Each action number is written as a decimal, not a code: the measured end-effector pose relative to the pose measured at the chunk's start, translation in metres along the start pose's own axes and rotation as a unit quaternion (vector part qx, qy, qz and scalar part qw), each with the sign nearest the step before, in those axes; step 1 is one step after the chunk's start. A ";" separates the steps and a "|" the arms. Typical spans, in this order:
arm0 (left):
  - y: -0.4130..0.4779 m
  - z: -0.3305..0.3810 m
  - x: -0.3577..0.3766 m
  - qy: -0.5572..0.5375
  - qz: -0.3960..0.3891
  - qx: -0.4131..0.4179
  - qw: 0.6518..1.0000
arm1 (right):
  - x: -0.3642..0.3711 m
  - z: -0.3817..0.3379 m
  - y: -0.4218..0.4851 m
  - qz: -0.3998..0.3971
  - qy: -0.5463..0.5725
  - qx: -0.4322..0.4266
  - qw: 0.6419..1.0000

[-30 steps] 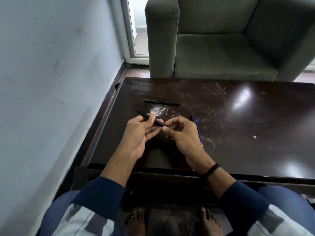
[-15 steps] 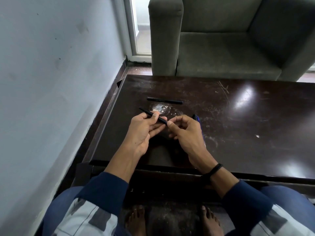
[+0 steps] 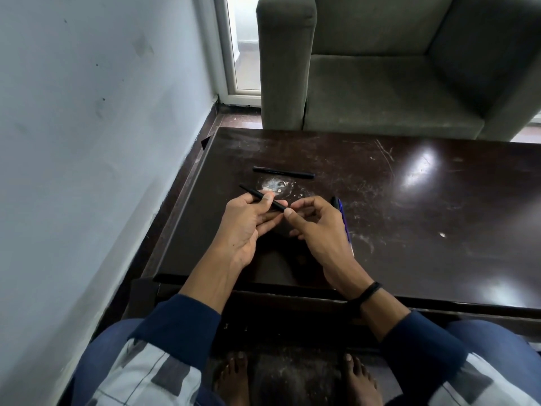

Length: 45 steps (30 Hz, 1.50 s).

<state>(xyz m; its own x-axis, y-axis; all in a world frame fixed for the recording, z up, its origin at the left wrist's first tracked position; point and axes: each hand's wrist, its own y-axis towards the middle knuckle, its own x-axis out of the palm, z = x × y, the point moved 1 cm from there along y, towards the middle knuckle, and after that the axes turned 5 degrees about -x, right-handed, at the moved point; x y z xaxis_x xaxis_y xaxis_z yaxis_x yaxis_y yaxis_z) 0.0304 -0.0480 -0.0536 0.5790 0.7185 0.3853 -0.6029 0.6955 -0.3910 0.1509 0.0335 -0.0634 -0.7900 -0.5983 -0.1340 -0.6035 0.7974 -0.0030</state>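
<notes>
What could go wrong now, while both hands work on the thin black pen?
1. The left hand grips the thin black pen while the right hand pinches its end; a hard pull may make it slip onto the table.
2. The blue pen lies beside the right hand and could be knocked away.

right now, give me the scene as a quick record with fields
left hand: grips thin black stick
right hand: fingertips pinch the stick's end
table: dark, scratched
on table: black pen beyond the hands; blue pen beside right hand
behind table: grey sofa
</notes>
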 end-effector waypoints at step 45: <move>0.013 0.039 -0.035 -0.115 0.081 0.034 0.989 | -0.012 0.005 0.010 -0.048 -0.397 -0.127 0.908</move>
<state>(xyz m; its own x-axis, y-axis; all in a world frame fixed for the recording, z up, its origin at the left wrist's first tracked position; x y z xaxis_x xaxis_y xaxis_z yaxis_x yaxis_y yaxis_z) -0.0193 -0.0647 -0.0395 0.3361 0.7954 0.5043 -0.7183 0.5628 -0.4090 0.1550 0.0496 -0.0671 -0.4671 -0.3380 -0.8170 -0.7502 0.6406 0.1639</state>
